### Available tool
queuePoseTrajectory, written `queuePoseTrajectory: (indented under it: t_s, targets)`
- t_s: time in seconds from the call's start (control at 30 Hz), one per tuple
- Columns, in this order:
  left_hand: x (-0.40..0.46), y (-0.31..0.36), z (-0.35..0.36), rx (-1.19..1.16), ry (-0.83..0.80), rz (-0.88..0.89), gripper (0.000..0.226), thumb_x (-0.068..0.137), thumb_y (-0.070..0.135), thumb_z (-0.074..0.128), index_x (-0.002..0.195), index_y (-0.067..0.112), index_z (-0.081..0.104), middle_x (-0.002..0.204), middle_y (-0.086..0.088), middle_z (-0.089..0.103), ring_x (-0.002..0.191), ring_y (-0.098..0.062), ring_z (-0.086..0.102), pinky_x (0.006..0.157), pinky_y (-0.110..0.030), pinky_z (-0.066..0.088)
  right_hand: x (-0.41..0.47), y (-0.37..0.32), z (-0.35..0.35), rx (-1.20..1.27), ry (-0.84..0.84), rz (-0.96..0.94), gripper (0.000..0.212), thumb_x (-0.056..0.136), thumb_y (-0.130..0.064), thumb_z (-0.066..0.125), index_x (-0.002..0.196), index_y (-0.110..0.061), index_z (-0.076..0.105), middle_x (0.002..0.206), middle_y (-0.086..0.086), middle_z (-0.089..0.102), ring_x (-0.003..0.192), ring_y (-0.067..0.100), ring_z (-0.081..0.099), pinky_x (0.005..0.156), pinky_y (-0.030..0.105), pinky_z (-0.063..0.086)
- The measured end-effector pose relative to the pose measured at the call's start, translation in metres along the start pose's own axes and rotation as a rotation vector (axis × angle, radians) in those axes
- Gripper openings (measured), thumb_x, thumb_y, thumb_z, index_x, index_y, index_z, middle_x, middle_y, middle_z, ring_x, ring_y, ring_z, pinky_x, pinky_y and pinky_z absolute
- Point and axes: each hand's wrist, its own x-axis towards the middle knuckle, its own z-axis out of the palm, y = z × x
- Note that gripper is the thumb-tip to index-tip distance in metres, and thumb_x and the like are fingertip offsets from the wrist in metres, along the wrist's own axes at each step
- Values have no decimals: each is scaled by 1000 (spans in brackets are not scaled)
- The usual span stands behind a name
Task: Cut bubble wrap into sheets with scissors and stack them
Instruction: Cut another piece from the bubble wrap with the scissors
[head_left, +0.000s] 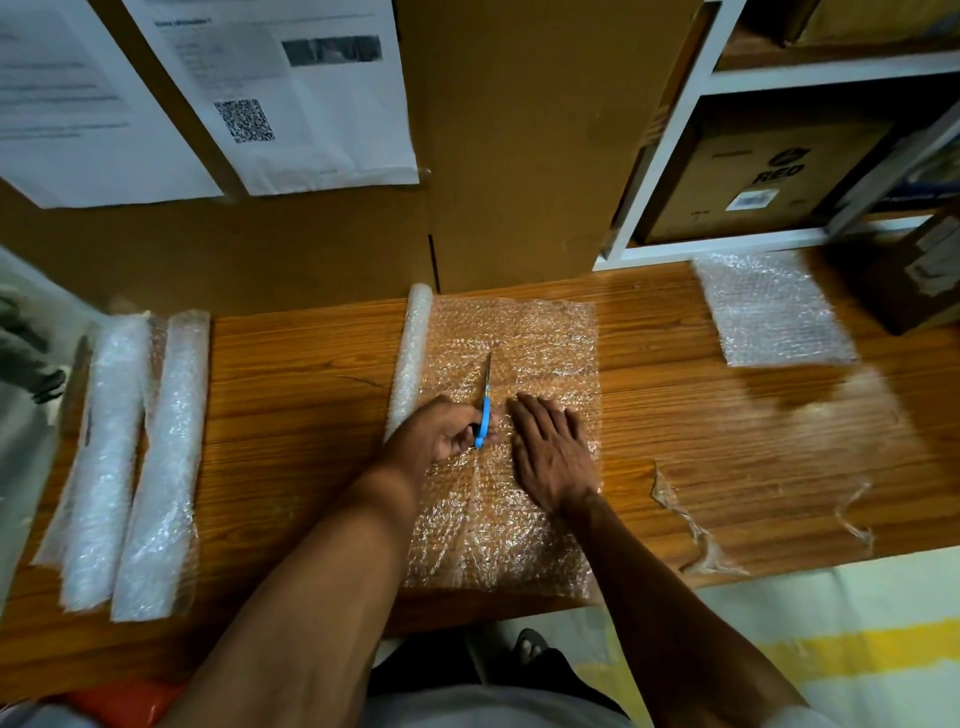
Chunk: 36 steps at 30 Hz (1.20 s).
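A stretch of bubble wrap (540, 353) lies unrolled on the wooden table (301, 395), with its roll (413, 358) along the left edge. My left hand (441, 436) grips blue-handled scissors (485, 410), blades pointing away over the wrap, a cut running back toward the table's front edge. My right hand (553, 452) presses flat on the wrap just right of the scissors. A stack of cut sheets (769, 312) sits at the far right of the table.
Two more bubble wrap rolls (150, 457) lie at the left end. Thin plastic scraps (696, 530) lie near the front right edge. Cardboard boxes (519, 156) with taped papers stand behind, and a white shelf (675, 130) with boxes is at the back right.
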Motion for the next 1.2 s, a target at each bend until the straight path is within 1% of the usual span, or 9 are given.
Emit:
queuePoseTrajectory:
  t_s: [0.07, 0.2, 0.27, 0.4, 0.57, 0.77, 0.93, 1.07, 1.2]
  targets:
    - [1, 0, -2, 5, 7, -6, 15, 98, 4, 66, 109, -5, 72, 92, -22, 76, 70, -17, 74, 38, -11, 42, 15, 4, -7, 39, 56, 5, 58, 112, -45, 16, 167, -24, 14, 173, 2, 21, 157, 22, 25, 127, 49, 20]
    - [2, -1, -3, -4, -4, -10, 9, 97, 5, 67, 97, -1, 73, 85, -20, 75, 55, -10, 61, 38, -11, 40, 48, 15, -9, -7, -5, 48, 66, 110, -55, 11, 168, -26, -4, 175, 2, -10, 162, 26, -9, 129, 53, -4]
    - [5, -2, -4, -10, -10, -12, 8, 95, 7, 71, 99, 1, 74, 89, -21, 76, 61, -11, 63, 37, -11, 40, 52, 19, -3, -77, -33, 72, 69, 108, -59, 5, 167, -26, -9, 174, 3, -18, 161, 26, -17, 128, 54, -10]
    - [13, 1, -7, -29, -28, -32, 13, 95, 11, 71, 101, 0, 72, 93, -21, 77, 82, -15, 59, 37, -11, 41, 50, 20, 4, -118, -8, 95, 72, 107, -63, 4, 167, -26, -8, 174, 2, -17, 160, 24, -18, 129, 56, -8]
    - [17, 13, -5, 5, -34, -32, 18, 99, 19, 69, 109, 5, 74, 97, -21, 78, 69, -8, 52, 38, -11, 41, 50, 19, 3, -124, 6, 95, 73, 106, -64, 6, 168, -27, -5, 175, 1, -14, 161, 24, -17, 129, 57, -2]
    - [21, 31, 4, -19, -23, -2, 26, 103, 13, 60, 123, -2, 66, 96, -24, 77, 101, -27, 72, 38, -15, 44, 50, 20, 1, -130, 0, 93, 74, 106, -64, 11, 168, -27, -3, 175, 2, -11, 161, 26, -14, 129, 58, 0]
    - [19, 33, 10, 10, -2, 28, 24, 104, 2, 54, 123, -9, 63, 90, -21, 75, 73, -21, 77, 37, -12, 40, 51, 20, 0, -128, -2, 92, 75, 105, -65, 9, 168, -27, -3, 175, 3, -11, 161, 26, -15, 129, 59, 2]
    - [22, 33, 10, -6, 24, 62, 29, 101, -1, 60, 128, -9, 58, 100, -18, 74, 77, -23, 77, 35, -14, 40, 51, 20, 0, -122, 0, 93, 75, 105, -65, 9, 168, -27, -3, 176, 2, -10, 161, 25, -15, 129, 59, 1]
    - [25, 37, 5, -5, 4, 22, 21, 99, 5, 64, 119, -1, 68, 106, -22, 74, 60, -10, 72, 38, -11, 40, 51, 20, 0, -105, 2, 97, 74, 106, -65, 12, 168, -28, -2, 175, 1, -11, 161, 25, -17, 129, 60, 0]
